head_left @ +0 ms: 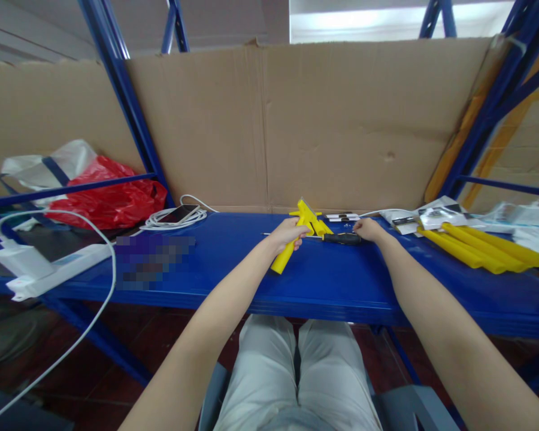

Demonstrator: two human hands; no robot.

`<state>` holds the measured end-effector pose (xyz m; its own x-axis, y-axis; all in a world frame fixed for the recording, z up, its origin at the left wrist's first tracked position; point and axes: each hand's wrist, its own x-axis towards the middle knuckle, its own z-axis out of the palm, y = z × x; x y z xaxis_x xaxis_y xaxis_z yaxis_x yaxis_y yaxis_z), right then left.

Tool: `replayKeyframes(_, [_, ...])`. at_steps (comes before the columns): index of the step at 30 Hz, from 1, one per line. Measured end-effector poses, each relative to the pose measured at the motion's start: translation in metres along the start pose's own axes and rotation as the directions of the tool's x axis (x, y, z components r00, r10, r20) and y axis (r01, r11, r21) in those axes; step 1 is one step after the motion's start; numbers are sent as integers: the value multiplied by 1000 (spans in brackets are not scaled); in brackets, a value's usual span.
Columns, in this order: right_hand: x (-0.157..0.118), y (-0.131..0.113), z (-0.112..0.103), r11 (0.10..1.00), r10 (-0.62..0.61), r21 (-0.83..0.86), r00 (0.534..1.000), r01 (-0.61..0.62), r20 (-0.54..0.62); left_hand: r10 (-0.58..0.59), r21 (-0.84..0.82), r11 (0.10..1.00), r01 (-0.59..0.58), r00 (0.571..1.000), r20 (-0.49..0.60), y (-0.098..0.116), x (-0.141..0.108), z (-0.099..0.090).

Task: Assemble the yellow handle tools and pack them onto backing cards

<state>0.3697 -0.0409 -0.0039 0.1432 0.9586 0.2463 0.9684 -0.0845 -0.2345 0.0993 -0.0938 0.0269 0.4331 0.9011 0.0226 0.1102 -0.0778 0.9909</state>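
My left hand (288, 235) is wrapped round the handle of a yellow scraper (284, 258), whose wide head points up and away from me over the table. Behind that head lie more yellow plastic parts (323, 227), partly hidden by it. A screwdriver (341, 239) with a dark handle rests crosswise on the blue table (233, 257), its shaft passing behind my left hand. My right hand (371, 230) is closed at the end of the screwdriver's handle, fingertips together near the tabletop. Whatever it pinches is too small to name.
Several yellow tubes (485, 248) lie at the right beside clear plastic packets (444, 214). A phone (179, 214) sits on a coiled white cable to the left. Nearer me are a white power strip (67, 269) and a red bag (117, 194). Cardboard (341, 120) stands behind.
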Motion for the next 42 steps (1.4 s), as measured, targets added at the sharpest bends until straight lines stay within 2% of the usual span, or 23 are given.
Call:
replayKeyframes(12, [0,2,0,997,-62,38,998,62,11,2,-8,1000,-2,1000,-13,-1,0,0])
replayKeyframes(26, [12,13,10,994,-93,49,996,93,0,-7,2,1000,7,1000,-15,2,-1,1])
replayKeyframes(35, [8,9,9,997,5,83,1000,-4,-13,-19,-12,1000,19,1000,-6,2,-1,0])
replayKeyframes(39, [6,0,2,980,25,200,994,-3,-109,-34,-57,998,35,999,17,1,-1,-1])
replayKeyframes(42, [5,-18,-5,904,-32,413,980,112,-196,-59,-88,994,61,998,33,0,-1,-1])
